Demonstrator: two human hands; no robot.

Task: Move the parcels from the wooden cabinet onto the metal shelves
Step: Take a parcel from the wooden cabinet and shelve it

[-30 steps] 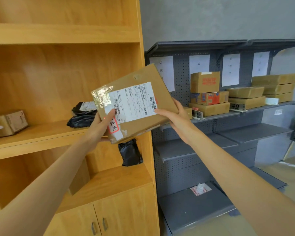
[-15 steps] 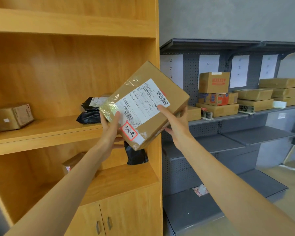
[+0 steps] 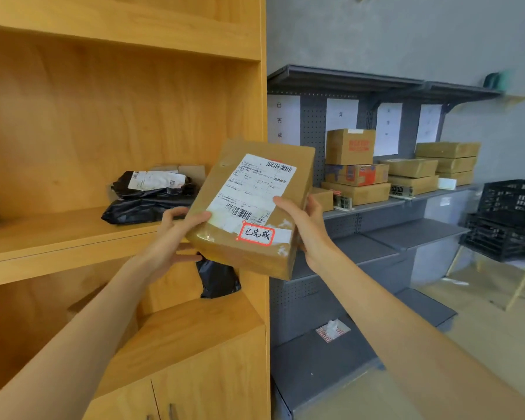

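- Brown parcel [image 3: 252, 207] held in the air, tilted, in front of the cabinet's [image 3: 128, 122] right edge; white label and a red-edged sticker face the camera.
- Left hand [image 3: 170, 237] grips its lower left corner, thumb on top.
- Right hand [image 3: 306, 228] clamps its right side, thumb across the label.
- Black bags [image 3: 146, 204] lie on the cabinet shelf behind.
- Boxes [image 3: 358, 168] are stacked on the metal shelves [image 3: 406, 234] to the right.

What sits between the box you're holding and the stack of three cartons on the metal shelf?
Head view: a small brown box and a small printed item on the metal shelf, before the stack.
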